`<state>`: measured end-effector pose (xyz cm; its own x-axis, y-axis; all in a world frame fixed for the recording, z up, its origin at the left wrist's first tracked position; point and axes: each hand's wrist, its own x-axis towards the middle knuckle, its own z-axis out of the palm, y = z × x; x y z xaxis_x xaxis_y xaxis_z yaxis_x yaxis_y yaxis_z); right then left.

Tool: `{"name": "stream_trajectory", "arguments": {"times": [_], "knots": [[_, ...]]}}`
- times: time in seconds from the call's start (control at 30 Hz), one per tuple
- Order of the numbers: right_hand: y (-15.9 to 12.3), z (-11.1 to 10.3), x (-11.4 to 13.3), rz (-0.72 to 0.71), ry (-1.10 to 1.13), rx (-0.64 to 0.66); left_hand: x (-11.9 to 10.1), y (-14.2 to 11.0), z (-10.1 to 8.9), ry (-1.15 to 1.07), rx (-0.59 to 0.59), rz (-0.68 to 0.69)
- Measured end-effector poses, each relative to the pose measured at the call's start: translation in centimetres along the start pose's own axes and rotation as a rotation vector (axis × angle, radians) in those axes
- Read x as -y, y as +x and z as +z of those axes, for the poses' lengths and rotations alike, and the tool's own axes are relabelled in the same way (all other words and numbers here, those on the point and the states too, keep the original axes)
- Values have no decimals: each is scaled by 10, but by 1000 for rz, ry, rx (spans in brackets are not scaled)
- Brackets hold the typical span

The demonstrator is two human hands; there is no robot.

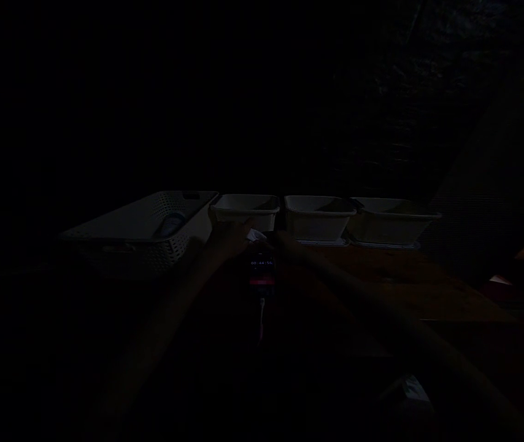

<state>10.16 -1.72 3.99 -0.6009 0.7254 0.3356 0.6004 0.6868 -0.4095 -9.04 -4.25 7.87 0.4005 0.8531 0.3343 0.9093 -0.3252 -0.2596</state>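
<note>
The scene is very dark. My left hand (232, 238) reaches forward to a small white crumpled piece (256, 235), and its fingers appear closed on the piece's left side. Whether this is cloth, paper or plastic I cannot make out. My right hand (286, 243) is just to the right of the white piece, its fingers lost in shadow. Directly below the hands is a phone (262, 273) with a lit timer on its screen, and a white cable (262, 313) runs from its lower end.
A perforated white basket (117, 247) with a dim round object (171, 224) inside stands at left. Three pale tubs, the left (246, 212), middle (319, 228) and right (388, 230), line the wooden table's (409, 279) back. A whitish thing (415, 389) is at lower right.
</note>
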Motion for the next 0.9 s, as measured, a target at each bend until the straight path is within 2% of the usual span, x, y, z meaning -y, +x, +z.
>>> {"name": "stream_trajectory", "arguments": {"times": [0.1,0.3,0.5,0.6,0.67,0.8,0.9], "knots": [[-3,-3,0,23,-72,15,5,-6,4,25,34,-3],[-2,-6,-4,49,-72,35,11,-9,13,-1,61,-33],[1,-21,-1,65,-35,-21,23,-20,24,-70,67,-109],[2,-31,-7,-12,-73,-122,30,-24,34,-108,71,-151],[6,-37,-12,-26,-38,-168,34,-21,42,-109,20,-156],[28,-44,-19,35,-44,-141,40,0,55,-67,-240,-98],[51,-49,-15,-30,-196,-152,43,17,62,-47,-267,-79]]}}
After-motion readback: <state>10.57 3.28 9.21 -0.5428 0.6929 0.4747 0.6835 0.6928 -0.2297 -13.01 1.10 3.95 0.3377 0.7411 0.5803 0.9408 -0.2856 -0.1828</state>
